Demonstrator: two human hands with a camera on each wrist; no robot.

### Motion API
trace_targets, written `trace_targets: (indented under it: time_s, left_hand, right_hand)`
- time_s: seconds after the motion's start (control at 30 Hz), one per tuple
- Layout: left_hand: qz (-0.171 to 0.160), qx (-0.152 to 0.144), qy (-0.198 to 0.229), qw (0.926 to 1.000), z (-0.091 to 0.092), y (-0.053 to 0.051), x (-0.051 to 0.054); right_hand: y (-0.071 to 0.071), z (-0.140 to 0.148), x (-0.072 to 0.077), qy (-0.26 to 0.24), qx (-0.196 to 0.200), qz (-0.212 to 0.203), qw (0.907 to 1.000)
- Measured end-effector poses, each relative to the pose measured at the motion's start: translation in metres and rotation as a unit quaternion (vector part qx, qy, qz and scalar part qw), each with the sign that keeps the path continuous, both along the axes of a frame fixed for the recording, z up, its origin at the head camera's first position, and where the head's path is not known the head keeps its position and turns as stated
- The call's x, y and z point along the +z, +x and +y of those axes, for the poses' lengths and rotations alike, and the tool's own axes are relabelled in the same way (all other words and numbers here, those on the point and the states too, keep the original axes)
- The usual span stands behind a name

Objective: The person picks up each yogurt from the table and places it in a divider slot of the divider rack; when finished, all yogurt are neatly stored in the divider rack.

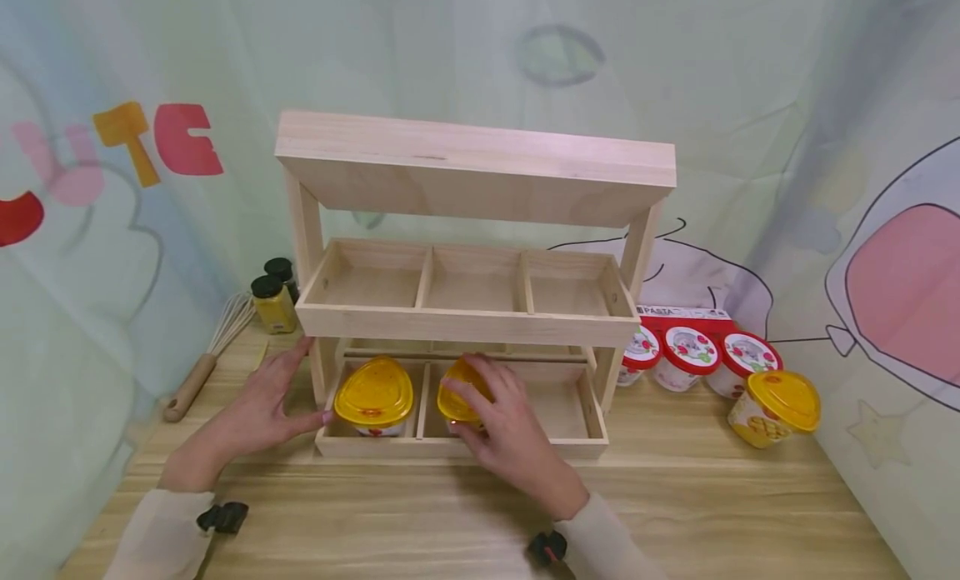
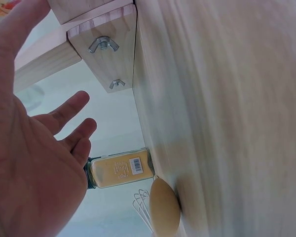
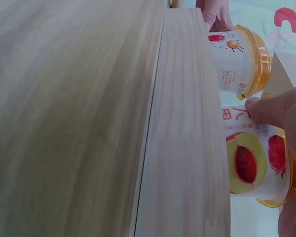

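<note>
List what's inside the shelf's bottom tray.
One yellow-lidded cup on the left; another cup in the middle, held by the right hand. Whatever lies beneath them is hidden.

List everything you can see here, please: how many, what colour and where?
wooden shelf: one, pale, centre
yellow-lidded cups: three, two in the lower tray, one far right
red-rimmed cups: three, white and red, right of shelf
PASTA package: one, red and white, behind those
jars: two, dark-lidded, left of shelf
whisk: one, brown handle, left
wing nuts: two, silver, shelf's left side
table: one, light wood, underneath
curtain: pale, printed, behind
sleeves: two, cream, forearms
left hand: one, bare, beside lower tray
right hand: one, bare, gripping middle cup
</note>
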State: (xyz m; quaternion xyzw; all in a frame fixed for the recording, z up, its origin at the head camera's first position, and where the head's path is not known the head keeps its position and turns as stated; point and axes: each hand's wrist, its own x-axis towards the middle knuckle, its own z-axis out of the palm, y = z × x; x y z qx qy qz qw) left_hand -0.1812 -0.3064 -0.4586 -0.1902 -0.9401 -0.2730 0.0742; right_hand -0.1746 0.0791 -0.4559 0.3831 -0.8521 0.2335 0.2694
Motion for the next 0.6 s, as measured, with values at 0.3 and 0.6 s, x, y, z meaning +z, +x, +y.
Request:
trace_targets:
  time_s: [0.3, 0.6]
  left_hand:
    - [0.013, -0.002, 0.003, 0.9999, 0.0, 0.0, -0.002]
    - [-0.008, 0.0, 0.005, 1.0, 0.0, 0.0, -0.001]
  right_hand:
    - [0.003, 0.014, 0.005, -0.011, -0.003, -0.015, 0.9998]
    - [0.006, 0.045, 0.013, -0.006, -0.022, -0.011, 0.9997]
